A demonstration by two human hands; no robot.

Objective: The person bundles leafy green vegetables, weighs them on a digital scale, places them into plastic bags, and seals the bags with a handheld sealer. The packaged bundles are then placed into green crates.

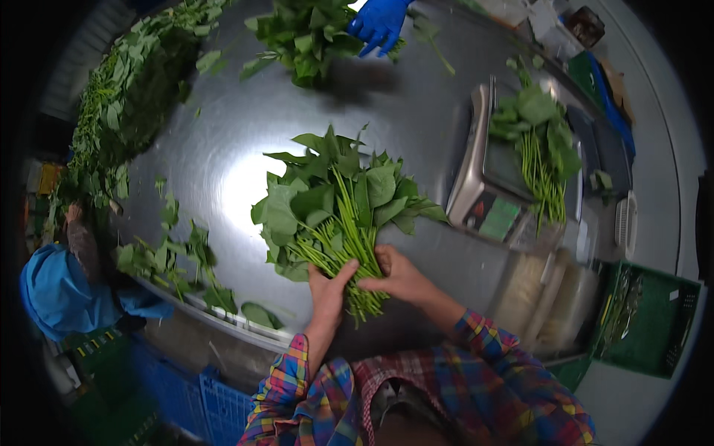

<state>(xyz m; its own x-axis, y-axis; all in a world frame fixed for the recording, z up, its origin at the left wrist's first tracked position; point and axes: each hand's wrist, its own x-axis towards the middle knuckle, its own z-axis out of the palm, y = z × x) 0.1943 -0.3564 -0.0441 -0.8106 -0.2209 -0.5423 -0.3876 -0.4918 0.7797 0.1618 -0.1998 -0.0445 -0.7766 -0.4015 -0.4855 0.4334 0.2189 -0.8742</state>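
A thick bunch of leafy green stems is in front of me over the steel table, leaves pointing away and cut stem ends towards me. My left hand wraps the stems from the left, thumb across the top. From the right, my right hand grips the same stems, thumb and fingers around them. To the right, a digital weighing scale carries a smaller bunch of the greens on its platform, stems towards me.
A large heap of greens lines the table's left side. Loose stems lie near its front left edge. Opposite, a co-worker's blue-gloved hand is at another bunch. A blue-clad person stands left. Green crate at right.
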